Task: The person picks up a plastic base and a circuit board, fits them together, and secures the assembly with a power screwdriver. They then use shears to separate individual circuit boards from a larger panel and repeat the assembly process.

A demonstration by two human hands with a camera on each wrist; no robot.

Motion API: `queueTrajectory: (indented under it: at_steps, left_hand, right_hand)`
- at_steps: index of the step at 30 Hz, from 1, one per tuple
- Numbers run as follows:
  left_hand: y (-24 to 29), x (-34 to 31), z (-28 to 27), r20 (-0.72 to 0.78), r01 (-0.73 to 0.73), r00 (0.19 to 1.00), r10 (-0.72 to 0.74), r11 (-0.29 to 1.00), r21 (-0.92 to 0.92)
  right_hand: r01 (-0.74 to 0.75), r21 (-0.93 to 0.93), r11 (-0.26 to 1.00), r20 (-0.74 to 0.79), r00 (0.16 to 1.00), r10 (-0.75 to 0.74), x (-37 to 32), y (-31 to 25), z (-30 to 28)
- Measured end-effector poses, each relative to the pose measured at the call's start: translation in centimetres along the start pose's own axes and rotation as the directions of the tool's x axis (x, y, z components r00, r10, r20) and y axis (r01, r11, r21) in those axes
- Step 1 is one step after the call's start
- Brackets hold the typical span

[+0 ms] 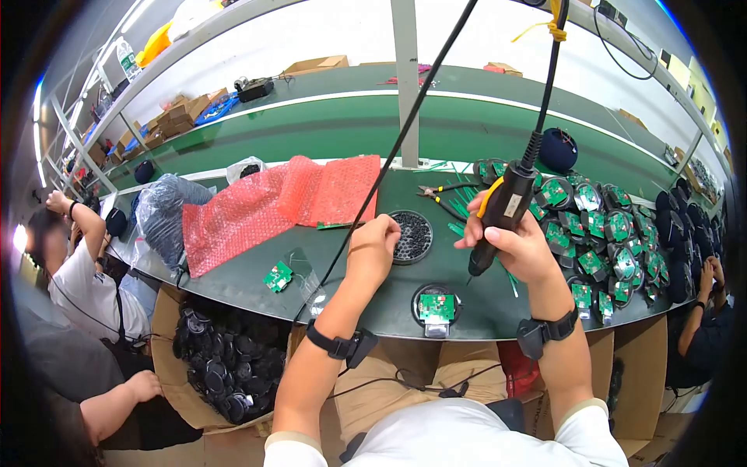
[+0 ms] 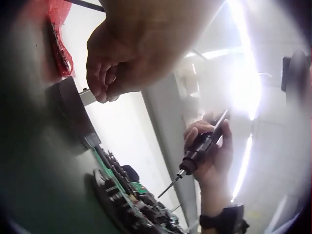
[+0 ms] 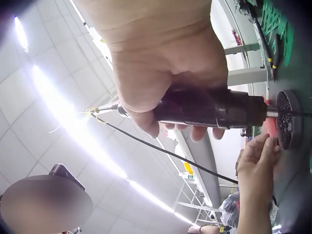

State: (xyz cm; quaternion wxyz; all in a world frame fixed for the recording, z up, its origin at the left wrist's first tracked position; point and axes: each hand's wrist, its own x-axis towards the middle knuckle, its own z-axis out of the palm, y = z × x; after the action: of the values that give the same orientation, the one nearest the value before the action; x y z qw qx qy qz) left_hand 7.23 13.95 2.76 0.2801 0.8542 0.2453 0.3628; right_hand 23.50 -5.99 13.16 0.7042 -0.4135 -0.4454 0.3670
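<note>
My right hand (image 1: 529,253) grips a black corded electric screwdriver (image 1: 510,201), its tip pointing down above the table. My left hand (image 1: 375,247) is at the left edge of a round dish (image 1: 412,261) of small dark pieces, thumb and fingertips together. In the left wrist view, the left hand (image 2: 124,61) has curled fingers; whether they pinch something tiny cannot be seen. The right wrist view shows the screwdriver (image 3: 209,108) across the right palm, with the left hand (image 3: 257,170) beyond. A round black part with a green circuit board (image 1: 436,307) lies near the front edge.
Many black parts with green boards (image 1: 591,263) are piled at right. Pliers (image 1: 447,204) and green strips lie behind the dish. Red bubble wrap (image 1: 257,206) and a loose green board (image 1: 278,277) are at left. A cardboard box (image 1: 166,311) holds black parts; a cable hangs across.
</note>
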Motion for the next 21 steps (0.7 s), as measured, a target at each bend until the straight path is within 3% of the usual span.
queueTrajectory:
  at_steps: [1,2,4,6,7,10,11,21]
  left_hand:
    - [1.2,-0.7,-0.6,0.075,0.115,0.991,-0.109,0.99,-0.086]
    - [1.9,-1.4,-1.0,0.084,0.123,0.99,-0.115,0.989,-0.088]
    - [2.8,-3.2,-1.6,0.232,0.29,0.947,-0.223,0.905,-0.311]
    - [3.2,-5.1,-1.7,0.219,0.257,0.958,-0.187,0.9,-0.352]
    - [3.5,-6.0,-1.8,0.215,0.245,0.961,-0.176,0.904,-0.351]
    - [5.0,-7.9,-2.0,0.218,0.242,0.961,-0.172,0.903,-0.355]
    - [5.3,-8.5,-1.8,0.22,0.226,0.964,-0.151,0.899,-0.375]
    - [5.9,-9.8,-2.2,0.228,0.197,0.967,-0.113,0.899,-0.391]
  right_hand:
    - [-0.033,0.037,0.999,0.043,0.999,0.031,-0.2,-0.1,0.1]
    - [-0.07,0.071,0.995,0.085,0.994,0.064,-0.5,-0.2,0.2]
    - [-0.053,0.082,0.995,0.096,0.994,0.045,-0.5,-0.1,0.6]
    - [-0.029,0.04,0.999,0.074,0.997,0.026,-0.6,0.2,1.0]
    - [-0.037,0.008,0.999,-0.008,0.999,0.037,-0.6,0.2,2.0]
    - [-0.007,0.048,0.999,-0.063,0.998,0.01,-0.4,0.7,3.4]
    - [-0.009,-0.036,0.999,-0.106,0.994,0.005,-0.2,0.9,4.3]
    - [0.111,0.012,0.994,-0.173,0.979,-0.108,0.1,2.7,7.4]
